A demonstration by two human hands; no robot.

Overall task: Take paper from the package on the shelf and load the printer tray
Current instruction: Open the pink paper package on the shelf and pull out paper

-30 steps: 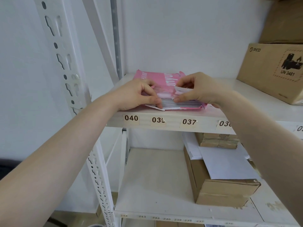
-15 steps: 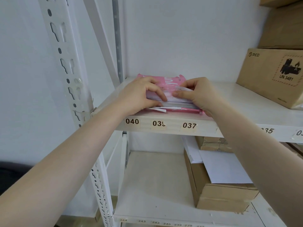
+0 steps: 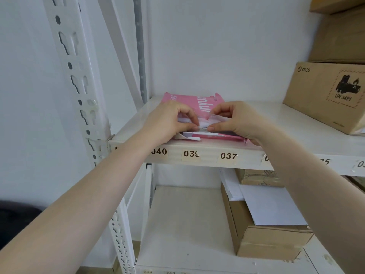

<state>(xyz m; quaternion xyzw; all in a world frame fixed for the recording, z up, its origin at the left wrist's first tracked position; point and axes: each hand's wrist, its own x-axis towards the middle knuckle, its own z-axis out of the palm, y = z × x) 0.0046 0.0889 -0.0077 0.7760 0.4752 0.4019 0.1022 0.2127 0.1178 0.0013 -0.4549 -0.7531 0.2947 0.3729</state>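
A pink paper package (image 3: 199,102) lies flat on the white shelf (image 3: 217,155), its near end torn open. White sheets (image 3: 203,129) show at the open end. My left hand (image 3: 167,121) pinches the left part of the sheets' front edge between thumb and fingers. My right hand (image 3: 237,120) pinches the right part of the same edge and pushes up the torn wrapper flap. The thumbs nearly meet at the stack's edge. The printer is not in view.
A PICO cardboard box (image 3: 325,93) stands on the same shelf at the right, with more boxes (image 3: 339,34) stacked above it. On the lower shelf sits a brown box (image 3: 262,240) with loose white sheets (image 3: 270,206) on top. A white perforated upright (image 3: 79,86) stands at the left.
Both hands have shifted from the wrapper to the front edge of the sheets, with the thumbs now closer together. The camera has moved a little nearer and upward.
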